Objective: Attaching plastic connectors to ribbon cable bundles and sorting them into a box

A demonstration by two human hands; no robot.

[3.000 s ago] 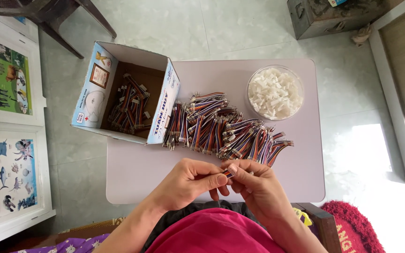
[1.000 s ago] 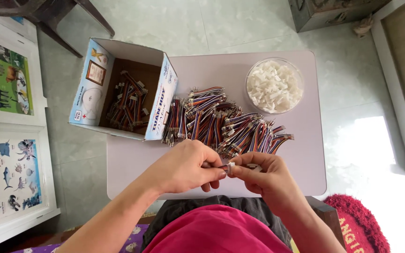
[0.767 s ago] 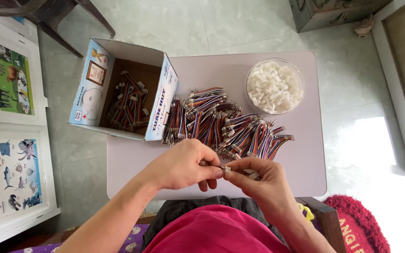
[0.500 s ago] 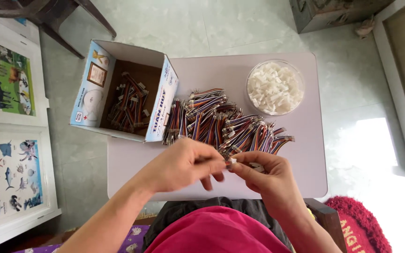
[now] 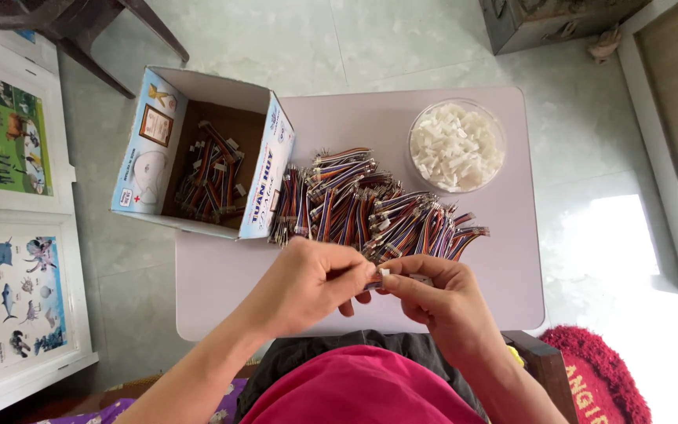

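Pale tiled floor, small lilac plastic table (image 5: 464, 306) bearing an open cardboard box (image 5: 198, 149), a clear round bowl of white plastic connector housings (image 5: 456, 146) and a heap of multicoloured ribbon wire leads (image 5: 370, 208). Risk, by judgement: tiny white connector piece (image 5: 384, 273) slipping from the pinch, or wire pins bending through misalignment. Left hand (image 5: 311, 283) and right hand (image 5: 441, 302) meeting fingertip to fingertip above the near edge, both pinched shut on that piece, wrists angled inward.
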